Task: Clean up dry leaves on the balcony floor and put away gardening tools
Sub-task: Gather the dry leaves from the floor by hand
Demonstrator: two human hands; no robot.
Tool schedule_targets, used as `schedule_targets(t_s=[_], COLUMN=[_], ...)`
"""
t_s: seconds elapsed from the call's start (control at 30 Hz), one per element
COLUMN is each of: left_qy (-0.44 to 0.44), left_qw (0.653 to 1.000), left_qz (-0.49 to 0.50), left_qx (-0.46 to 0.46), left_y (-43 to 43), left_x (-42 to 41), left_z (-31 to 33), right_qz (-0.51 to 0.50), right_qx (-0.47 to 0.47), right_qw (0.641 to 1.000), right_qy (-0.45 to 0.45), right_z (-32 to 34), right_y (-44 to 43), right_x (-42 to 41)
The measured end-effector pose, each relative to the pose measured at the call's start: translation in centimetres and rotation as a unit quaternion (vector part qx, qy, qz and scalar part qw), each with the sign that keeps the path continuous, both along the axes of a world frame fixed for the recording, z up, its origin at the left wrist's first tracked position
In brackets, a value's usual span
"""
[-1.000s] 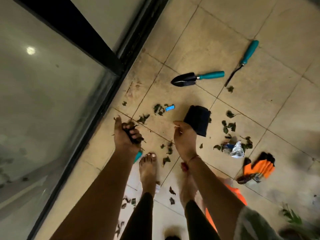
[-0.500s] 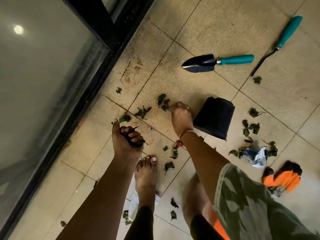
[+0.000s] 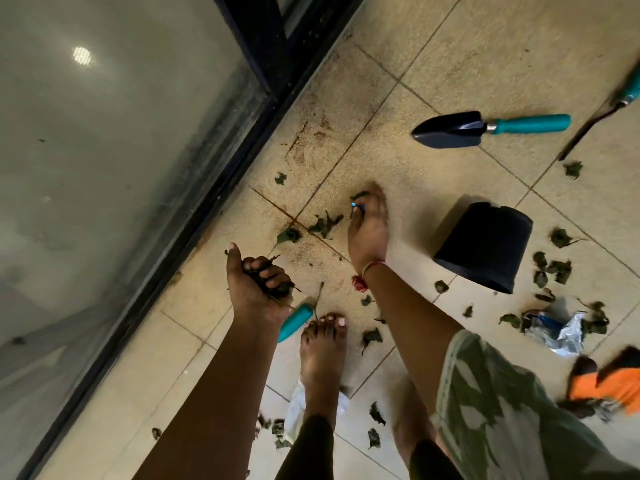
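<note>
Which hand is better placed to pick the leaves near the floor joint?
Right: the right hand is already down beside those leaves; the left hand is fisted, full of leaves.

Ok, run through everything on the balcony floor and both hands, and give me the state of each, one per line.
left hand: fist closed on dry leaves
right hand: fingertips pinching a small blue scrap at the floor
black pot: tipped on its side
trowel: lying flat, untouched
loose leaves: scattered, not yet gathered
orange gloves: lying on the floor
foil wrapper: crumpled among leaves
</note>
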State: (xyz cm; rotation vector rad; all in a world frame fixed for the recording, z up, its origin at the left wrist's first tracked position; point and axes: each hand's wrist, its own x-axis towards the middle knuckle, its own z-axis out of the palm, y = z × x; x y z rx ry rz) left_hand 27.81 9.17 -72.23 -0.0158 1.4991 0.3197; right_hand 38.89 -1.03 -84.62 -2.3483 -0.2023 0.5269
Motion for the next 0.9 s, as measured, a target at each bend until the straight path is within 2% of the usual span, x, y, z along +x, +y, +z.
schedule_targets(t_s=[0.1, 0.2, 0.3, 0.43, 0.63, 0.73, 0.83, 0.9], left_qy=[-0.002, -0.005, -0.002, -0.012, -0.03, -0.036, -0.029, -0.029], left_qw=[1.0, 0.999, 0.999, 0.999, 0.999, 0.999, 0.999, 0.999], left_qz=[0.021, 0.033, 0.032, 0.028, 0.025, 0.025, 0.022, 0.025], left_qx=[0.013, 0.022, 0.027, 0.023, 0.031, 0.032, 0.038, 0.035], left_y=[0.8, 1.5, 1.9, 2.1, 1.9, 1.9, 1.8, 1.7], left_x=[-0.9, -1.6, -2.0, -1.9, -1.0, -0.7, -0.7, -0.5], left_z=[-1.0, -1.7, -2.1, -2.6, -2.9, -3.2, -3.6, -3.7], right_qz=[0.098, 0.268, 0.342, 0.459, 0.482, 0.493, 0.497, 0.52], right_qx=[-0.023, -0.025, -0.043, -0.134, -0.125, -0.086, -0.068, -0.066], right_qw=[0.994, 0.961, 0.936, 0.871, 0.83, 0.8, 0.789, 0.782], right_qy=[-0.032, -0.063, -0.071, -0.114, -0.252, -0.33, -0.355, -0.338], right_z=[-1.4, -1.7, -1.8, -2.3, -3.3, -3.0, -3.0, -3.4], right_y=[2.3, 3.1, 2.8, 3.7, 8.5, 9.0, 8.5, 8.5], right_x=[-3.6, -5.7, -5.8, -4.4, -1.2, 0.5, 1.8, 2.5])
